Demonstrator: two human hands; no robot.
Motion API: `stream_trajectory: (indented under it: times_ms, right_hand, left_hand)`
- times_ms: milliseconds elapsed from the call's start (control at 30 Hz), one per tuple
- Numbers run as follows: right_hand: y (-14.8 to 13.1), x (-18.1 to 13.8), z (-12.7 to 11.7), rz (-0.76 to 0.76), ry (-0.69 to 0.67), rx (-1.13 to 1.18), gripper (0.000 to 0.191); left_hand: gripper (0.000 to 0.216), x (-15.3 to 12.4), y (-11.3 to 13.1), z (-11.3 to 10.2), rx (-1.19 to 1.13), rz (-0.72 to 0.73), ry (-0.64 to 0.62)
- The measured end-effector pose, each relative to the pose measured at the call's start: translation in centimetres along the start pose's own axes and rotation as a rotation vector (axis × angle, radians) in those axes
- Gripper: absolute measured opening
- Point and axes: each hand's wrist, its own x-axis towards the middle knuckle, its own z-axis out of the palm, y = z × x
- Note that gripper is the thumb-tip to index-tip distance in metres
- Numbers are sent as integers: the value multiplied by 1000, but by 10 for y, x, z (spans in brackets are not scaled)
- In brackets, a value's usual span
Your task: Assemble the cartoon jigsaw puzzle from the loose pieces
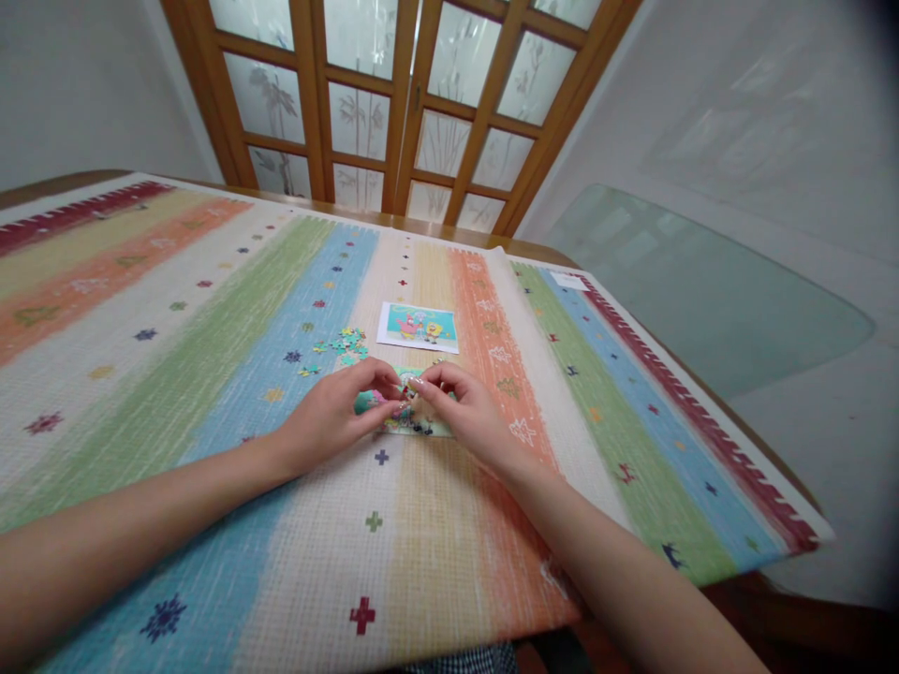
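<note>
A partly assembled jigsaw puzzle, teal with pink and dark patches, lies on the tablecloth beneath both hands, which cover much of it. My left hand is curled over its left side, thumb and forefinger bent toward each other; what they grip, if anything, is too small to tell. From the right, my right hand pinches a small puzzle piece that shows reddish near the left fingertips. Loose puzzle pieces, mostly teal and yellow, lie in a heap beyond my left hand.
Just beyond the hands lies a cartoon picture card with a white border. A striped tablecloth covers the table. A small white label is near its far right edge. Wooden glass-paned doors stand behind the table.
</note>
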Motion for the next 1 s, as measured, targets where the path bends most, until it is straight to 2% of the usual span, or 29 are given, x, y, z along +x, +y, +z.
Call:
stream_trajectory:
  times_ms: [100,167,267,433,700,1000]
  right_hand:
    - [12,2,-14,-94,58,-177,19]
    - [19,2,-23,-128,35,-310,16]
    - [26,1,-30,-108,-31,-429,14]
    - [27,-2,-30,-77,-113,-480,13]
    - [27,-3,-30,-72,-185,-512,13]
    - [28,-1,-32,-115,-223,-520,9]
  left_hand:
    - [10,0,-5,-1,122,114,-73]
    - [12,0,-9,-1,189,209,-131]
    - [21,-3,-14,0,281,306,-212]
    - [32,-9,-16,3,431,435,-318]
    - [50,-9,-18,3,546,444,-450]
    - [49,-7,-17,4,575,437,-488]
